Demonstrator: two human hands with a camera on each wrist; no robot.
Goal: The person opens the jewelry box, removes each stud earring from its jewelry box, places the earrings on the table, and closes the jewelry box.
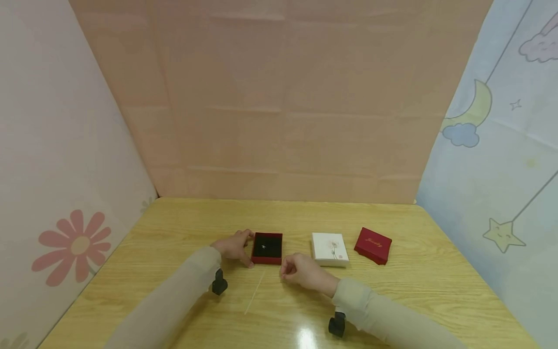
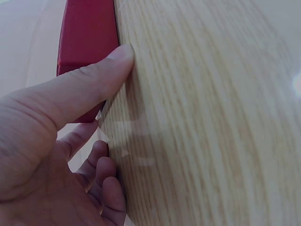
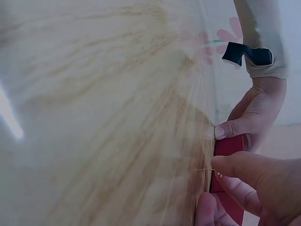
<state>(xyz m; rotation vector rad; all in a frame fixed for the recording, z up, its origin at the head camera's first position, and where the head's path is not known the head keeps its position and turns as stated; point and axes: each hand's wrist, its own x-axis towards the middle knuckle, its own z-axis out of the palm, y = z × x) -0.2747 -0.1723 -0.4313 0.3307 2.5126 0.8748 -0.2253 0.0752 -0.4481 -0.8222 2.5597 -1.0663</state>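
From the head view, the left hand (image 1: 233, 246) grips the left side of an open red box (image 1: 267, 260) – small star (image 1: 263, 247) inside – with the right hand (image 1: 307, 272) near its front right corner; a white box (image 1: 329, 248) and red lid (image 1: 373, 245) lie farther right. Left wrist view: the thumb touches the box's wall. Right wrist view: thumb and finger pinch a tiny gold piece (image 3: 219, 175).
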